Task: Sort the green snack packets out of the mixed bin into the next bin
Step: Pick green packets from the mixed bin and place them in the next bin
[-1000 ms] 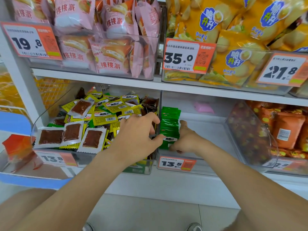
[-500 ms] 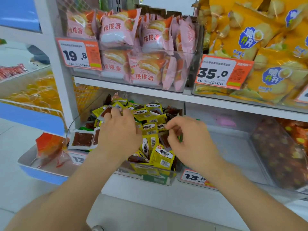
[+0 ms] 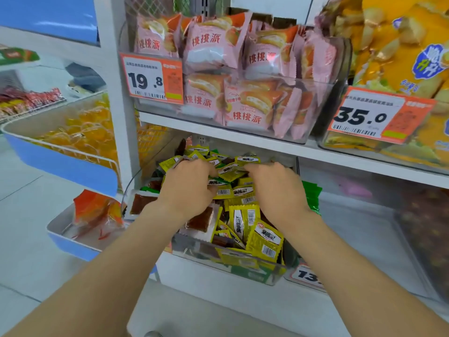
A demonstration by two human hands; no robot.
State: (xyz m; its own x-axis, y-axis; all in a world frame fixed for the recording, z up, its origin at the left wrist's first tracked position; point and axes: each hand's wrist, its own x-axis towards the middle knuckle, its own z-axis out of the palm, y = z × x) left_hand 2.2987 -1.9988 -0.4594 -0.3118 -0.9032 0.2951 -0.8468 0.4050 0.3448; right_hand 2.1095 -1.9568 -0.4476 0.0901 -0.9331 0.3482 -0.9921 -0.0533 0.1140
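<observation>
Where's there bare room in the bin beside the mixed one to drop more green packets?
The next bin has bare floor between the green packets stacked at its left wall and the dark snack bin on the right; a pink item lies at the back. The mixed bin is heaped full, with the left hand and right hand both in it.

Left price tag (image 3: 151,79) reads 19.8, right tag (image 3: 379,115) 35.0.

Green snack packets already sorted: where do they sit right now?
In the head view, the stack of green foil snack packets stands at the left end of the clear plastic bin, just right of the right hand, which partly hides it.
</observation>
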